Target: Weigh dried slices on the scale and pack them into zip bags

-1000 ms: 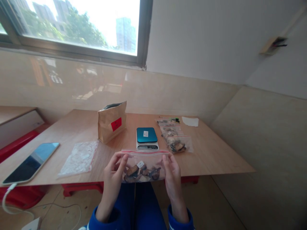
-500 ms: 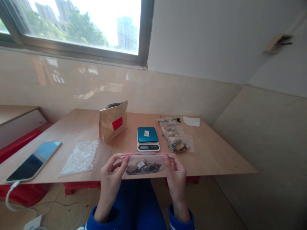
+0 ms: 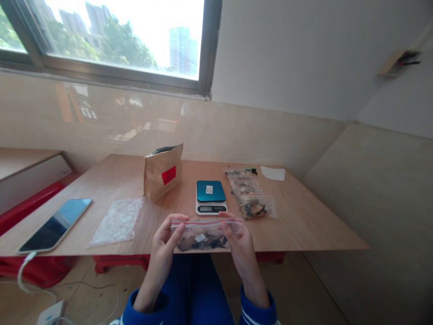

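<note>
A clear zip bag (image 3: 203,239) with a red-edged top, dark dried pieces and a small white label inside hangs between my hands at the table's front edge. My left hand (image 3: 166,239) holds its left top corner between thumb and fingers. The right part of its top is gripped by my right hand (image 3: 238,237), thumb in front and fingers behind. Just beyond the bag stands a kitchen scale (image 3: 211,192) with a blue plate, nothing on it but a white sticker. Several filled zip bags (image 3: 253,205) overlap in a row right of the scale.
A brown paper pouch (image 3: 162,174) with a red label stands open-topped behind, left of the scale. Flat clear bags (image 3: 118,220) and a phone (image 3: 56,225) on a white cable lie at the left. White paper (image 3: 273,173) lies at the table's back right.
My right hand has moved left along the bag's top, its fingers now reaching over the seal. The view has shifted slightly, so the table items appear a little further right.
</note>
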Motion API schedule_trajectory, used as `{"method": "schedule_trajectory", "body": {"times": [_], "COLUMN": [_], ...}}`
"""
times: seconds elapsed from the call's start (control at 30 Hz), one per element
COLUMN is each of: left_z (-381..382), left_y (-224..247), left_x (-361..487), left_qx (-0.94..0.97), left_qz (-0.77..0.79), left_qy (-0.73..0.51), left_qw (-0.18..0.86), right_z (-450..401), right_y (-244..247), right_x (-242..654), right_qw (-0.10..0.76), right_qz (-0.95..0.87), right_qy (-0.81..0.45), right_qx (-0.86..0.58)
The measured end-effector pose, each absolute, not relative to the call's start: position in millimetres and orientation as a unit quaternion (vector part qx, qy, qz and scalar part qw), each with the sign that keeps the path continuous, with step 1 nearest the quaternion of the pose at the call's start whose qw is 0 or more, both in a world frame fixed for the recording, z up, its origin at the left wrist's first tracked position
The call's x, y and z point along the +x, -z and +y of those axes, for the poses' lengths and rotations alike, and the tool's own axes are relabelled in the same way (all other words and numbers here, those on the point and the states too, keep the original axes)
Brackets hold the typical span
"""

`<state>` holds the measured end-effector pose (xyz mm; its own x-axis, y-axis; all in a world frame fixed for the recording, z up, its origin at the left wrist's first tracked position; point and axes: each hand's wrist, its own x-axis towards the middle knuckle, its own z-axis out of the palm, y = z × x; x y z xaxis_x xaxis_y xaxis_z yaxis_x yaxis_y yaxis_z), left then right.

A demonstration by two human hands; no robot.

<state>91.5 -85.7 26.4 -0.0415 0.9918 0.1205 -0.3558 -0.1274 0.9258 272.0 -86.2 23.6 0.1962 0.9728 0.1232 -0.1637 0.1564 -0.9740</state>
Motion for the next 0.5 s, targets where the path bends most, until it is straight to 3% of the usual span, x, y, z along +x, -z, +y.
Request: {"method": "schedule_trajectory", "body": {"times": [0.23, 0.5], "left_z": [-85, -85], "left_y": [-26, -31], "left_x": [88, 87], "left_qx": [0.472, 0.429], "left_qz": [0.411, 0.453], "left_qy": [-0.594, -0.609], "left_qw": [0.505, 0.491], "right_z": [-85, -89], "right_y": [-18, -28], "right_x": [268, 269], "right_qw": [0.592, 0.589], "right_qz": [-0.441, -0.55], "right_qy": [-0.426, -0.306], "right_qx": [-0.524, -0.507]}}
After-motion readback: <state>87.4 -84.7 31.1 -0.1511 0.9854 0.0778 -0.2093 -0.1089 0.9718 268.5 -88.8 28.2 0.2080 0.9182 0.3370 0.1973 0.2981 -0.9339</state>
